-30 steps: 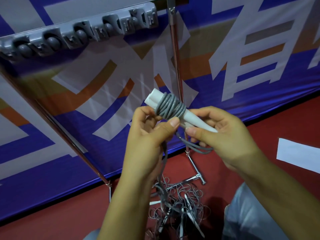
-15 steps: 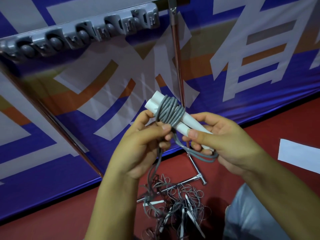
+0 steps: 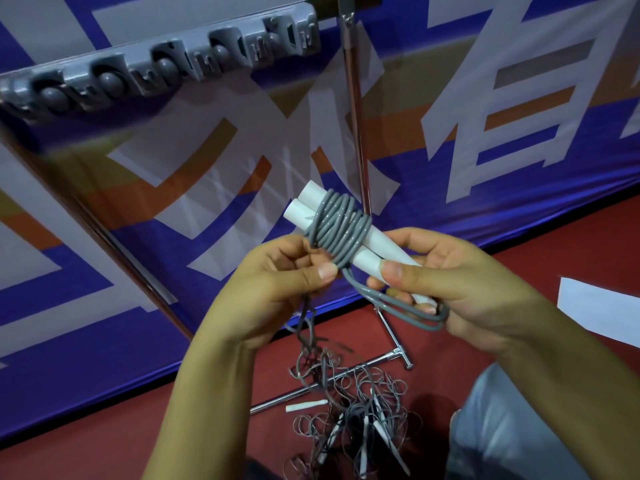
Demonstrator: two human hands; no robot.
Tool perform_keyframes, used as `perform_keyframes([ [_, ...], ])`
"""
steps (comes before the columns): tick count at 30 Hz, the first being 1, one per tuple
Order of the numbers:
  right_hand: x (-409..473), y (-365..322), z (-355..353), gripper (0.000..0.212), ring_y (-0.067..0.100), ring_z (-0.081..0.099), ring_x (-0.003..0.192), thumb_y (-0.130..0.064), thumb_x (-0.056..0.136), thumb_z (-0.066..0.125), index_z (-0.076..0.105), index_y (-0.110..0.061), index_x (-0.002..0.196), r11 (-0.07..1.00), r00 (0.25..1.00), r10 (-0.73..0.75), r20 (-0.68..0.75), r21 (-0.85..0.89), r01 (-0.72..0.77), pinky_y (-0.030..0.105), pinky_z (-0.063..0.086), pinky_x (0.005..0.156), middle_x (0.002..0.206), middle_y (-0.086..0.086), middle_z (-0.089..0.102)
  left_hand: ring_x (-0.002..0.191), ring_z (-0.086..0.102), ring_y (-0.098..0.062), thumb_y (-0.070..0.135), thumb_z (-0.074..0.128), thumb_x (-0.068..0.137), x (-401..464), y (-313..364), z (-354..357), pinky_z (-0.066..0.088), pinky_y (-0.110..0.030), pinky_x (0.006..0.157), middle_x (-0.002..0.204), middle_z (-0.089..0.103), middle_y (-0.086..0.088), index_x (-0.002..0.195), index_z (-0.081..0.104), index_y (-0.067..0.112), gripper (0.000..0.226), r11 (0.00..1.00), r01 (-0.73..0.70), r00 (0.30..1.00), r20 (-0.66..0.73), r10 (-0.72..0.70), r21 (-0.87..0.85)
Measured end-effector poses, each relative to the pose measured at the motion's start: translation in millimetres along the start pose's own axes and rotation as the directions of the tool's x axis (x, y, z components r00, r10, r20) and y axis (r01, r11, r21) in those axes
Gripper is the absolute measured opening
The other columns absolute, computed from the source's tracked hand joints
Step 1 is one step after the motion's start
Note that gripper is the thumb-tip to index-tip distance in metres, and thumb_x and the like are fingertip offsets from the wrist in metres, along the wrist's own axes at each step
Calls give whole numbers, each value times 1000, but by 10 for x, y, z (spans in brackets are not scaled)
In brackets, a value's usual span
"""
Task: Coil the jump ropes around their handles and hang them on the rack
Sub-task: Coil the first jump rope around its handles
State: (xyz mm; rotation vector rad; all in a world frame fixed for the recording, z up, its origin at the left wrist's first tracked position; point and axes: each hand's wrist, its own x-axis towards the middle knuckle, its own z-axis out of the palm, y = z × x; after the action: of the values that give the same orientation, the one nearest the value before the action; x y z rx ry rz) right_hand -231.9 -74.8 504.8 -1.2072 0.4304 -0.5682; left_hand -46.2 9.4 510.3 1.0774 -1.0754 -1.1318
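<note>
Head view looks down on my two hands raised in front of a blue, white and orange banner [image 3: 519, 126], with one jump rope between them. My right hand [image 3: 460, 282] holds the two white handles [image 3: 372, 249] side by side near their narrow ends, thumb pressed on top and fingers curled underneath. A band of grey rope coils [image 3: 341, 226] already sits around the middle of the pair, packed close together. My left hand [image 3: 277, 285] pinches the free cord just under the coils, thumb against curled fingers, and from there the loose grey cord [image 3: 306, 327] hangs down toward the red floor [image 3: 104, 427]. A short loop of cord also curves out below the handles and back into my right palm. I judge this rope roughly half wound at most, since a good length still trails downward. Below, a tangled pile of ropes [image 3: 349, 420] with several white handles lies on the floor over the chrome foot of the stand [image 3: 346, 372], none of them coiled. Up at the top left, the grey hook rack [image 3: 166, 67] shows no rope hanging in the part I can see, so hanging has not yet begun as far as I can tell.
</note>
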Motion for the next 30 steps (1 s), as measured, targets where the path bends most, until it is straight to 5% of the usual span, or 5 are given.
perform_keyframes([
  [7, 131, 15, -71, 17, 0, 46, 45, -22, 76, 75, 73, -17, 92, 939, 897, 153, 415, 220, -263, 12, 40, 41, 66, -1, 62, 113, 55, -36, 21, 84, 66, 81, -46, 26, 43, -54, 101, 114, 58, -26, 115, 67, 14, 52, 967, -236, 966, 83, 245, -98],
  [10, 225, 67, -108, 13, -2, 50, 52, -29, 77, 76, 75, -20, 87, 860, 790, 195, 581, 285, -422, 9, 43, 45, 73, -2, 65, 114, 59, -30, 18, 79, 73, 152, -60, 51, 49, -40, 94, 120, 63, -17, 117, 64, 11, 47, 961, -241, 954, 150, 261, -137],
  [16, 179, 42, -99, 47, 15, 68, 82, -62, 69, 68, 68, -33, 105, 988, 999, 21, 50, -155, -13, 25, 52, 63, 96, 9, 72, 77, 62, -7, 19, 80, 70, 137, -140, 8, 48, -17, 65, 95, 68, 0, 110, 61, 11, 45, 973, -204, 978, 17, 207, -112],
  [22, 103, -22, -1, 70, 0, 61, 102, -74, 50, 68, 46, -60, 115, 692, 962, -269, 57, -683, 234, 25, 52, 88, 113, -18, 59, 65, 55, -3, 2, 63, 76, 100, -133, 63, 44, -16, 58, 81, 67, 7, 114, 52, 8, 40, 979, -198, 980, -20, 198, -45],
  [30, 140, -28, -20, 46, 20, 71, 73, -36, 55, 75, 62, -26, 98, 894, 970, -240, 29, -383, 232, 31, 59, 69, 91, 1, 68, 63, 57, -3, 10, 61, 72, 14, -190, 152, 45, -16, 57, 80, 68, 5, 112, 50, 7, 42, 975, -192, 981, -11, 192, -113],
])
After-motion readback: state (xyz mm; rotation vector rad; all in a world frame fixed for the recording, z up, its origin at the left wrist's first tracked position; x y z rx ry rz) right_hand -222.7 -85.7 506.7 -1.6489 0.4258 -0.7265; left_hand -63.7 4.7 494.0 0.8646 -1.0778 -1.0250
